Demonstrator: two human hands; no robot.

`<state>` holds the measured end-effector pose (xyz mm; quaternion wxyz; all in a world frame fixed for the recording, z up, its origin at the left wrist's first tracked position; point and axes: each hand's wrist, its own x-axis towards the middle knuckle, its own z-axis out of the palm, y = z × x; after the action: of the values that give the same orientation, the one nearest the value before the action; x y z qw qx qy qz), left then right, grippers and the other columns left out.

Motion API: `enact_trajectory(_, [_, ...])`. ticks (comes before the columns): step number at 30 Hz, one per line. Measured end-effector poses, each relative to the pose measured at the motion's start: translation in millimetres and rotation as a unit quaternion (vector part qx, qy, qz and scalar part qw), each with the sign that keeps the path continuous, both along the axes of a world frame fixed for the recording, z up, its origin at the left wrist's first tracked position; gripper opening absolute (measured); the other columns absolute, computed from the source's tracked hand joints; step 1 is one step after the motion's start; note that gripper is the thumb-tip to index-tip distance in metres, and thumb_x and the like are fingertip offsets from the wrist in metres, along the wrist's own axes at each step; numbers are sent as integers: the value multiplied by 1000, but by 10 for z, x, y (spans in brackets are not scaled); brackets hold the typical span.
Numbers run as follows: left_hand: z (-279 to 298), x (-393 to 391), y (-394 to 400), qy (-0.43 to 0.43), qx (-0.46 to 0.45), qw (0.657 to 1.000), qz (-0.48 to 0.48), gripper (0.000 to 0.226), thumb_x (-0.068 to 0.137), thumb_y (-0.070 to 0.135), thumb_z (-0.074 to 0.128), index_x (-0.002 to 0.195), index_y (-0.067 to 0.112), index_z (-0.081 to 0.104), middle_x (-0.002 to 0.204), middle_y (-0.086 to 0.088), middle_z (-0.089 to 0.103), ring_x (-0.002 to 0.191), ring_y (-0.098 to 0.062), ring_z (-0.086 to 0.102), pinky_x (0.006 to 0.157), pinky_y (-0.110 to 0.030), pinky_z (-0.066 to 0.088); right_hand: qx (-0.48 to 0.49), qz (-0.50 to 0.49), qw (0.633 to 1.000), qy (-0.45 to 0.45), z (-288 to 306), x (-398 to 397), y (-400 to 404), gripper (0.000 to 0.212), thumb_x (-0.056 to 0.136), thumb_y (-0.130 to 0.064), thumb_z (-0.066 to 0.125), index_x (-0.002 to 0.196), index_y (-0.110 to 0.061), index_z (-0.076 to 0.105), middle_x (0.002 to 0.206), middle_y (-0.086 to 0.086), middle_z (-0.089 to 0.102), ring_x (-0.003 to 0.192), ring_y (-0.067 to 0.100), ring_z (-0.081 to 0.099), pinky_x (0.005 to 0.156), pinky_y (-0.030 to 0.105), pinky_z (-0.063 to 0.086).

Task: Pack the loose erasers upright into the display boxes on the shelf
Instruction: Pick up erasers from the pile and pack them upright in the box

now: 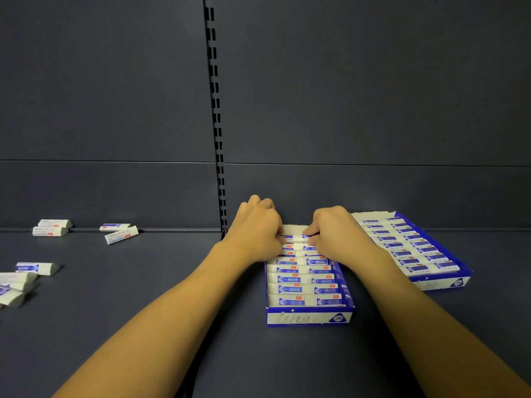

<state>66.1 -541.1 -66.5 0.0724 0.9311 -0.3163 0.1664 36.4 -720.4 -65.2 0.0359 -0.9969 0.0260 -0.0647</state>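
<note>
Both hands, left hand [258,228] and right hand [334,231], pinch erasers at the back of the near display box [309,318]; squeezing unevenly could topple neighbouring rows.

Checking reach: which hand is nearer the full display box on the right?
Right. The right hand is beside the full display box; the left hand is farther left.

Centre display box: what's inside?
The centre display box holds two columns of blue-and-white erasers, rows filled from the front. The left hand and right hand cover its far end, so the back rows are hidden.
</note>
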Motion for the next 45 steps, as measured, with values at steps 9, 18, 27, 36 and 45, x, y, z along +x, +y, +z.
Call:
enact_trajectory(9, [-20, 2, -14, -16, 4, 1000, 10, 29, 90, 41, 65, 110, 21, 72, 116, 2, 56, 110, -19, 41, 96, -36, 40, 35, -26, 999, -5, 92, 88, 48, 35, 83, -31, 80, 115, -18, 72, 111, 2, 69, 97, 19, 64, 81, 31, 54])
enact_trajectory(18, [-33, 22, -19, -18, 1, 1000, 9, 30, 91, 41, 66, 111, 20, 73, 117, 1, 56, 111, -21, 42, 96, -37, 41, 30, 5, 999, 18, 152, 66, 34, 37, 83, -31, 80, 116, -18, 73, 112, 0, 71, 99, 18, 65, 86, 32, 56])
enact_trajectory(27, [34, 98, 119, 116, -71, 991, 3, 26, 85, 34, 76, 111, 28, 73, 112, 5, 54, 115, -20, 43, 103, -36, 42, 164, 20, 986, 21, 191, -71, -66, 29, 82, -19, 81, 110, -21, 74, 97, -5, 69, 92, 10, 65, 78, 25, 54])
enact_trajectory(36, [8, 75, 157, 102, -104, 989, -17, 16, 82, 34, 74, 97, 31, 77, 101, 11, 55, 107, -16, 46, 100, -38, 44, 177, 40, 983, 5, 172, -97, -110, 25, 83, -18, 81, 107, -24, 76, 100, -8, 70, 80, 3, 59, 60, 12, 40])
enact_trajectory(45, [-29, 63, 112, 80, -109, 991, -2, 12, 86, 36, 75, 93, 27, 78, 102, 10, 55, 110, -16, 45, 99, -34, 42, 166, 7, 986, 14, 161, -46, -34, 15, 84, -17, 80, 95, -26, 76, 94, -3, 71, 103, 14, 63, 94, 38, 56])
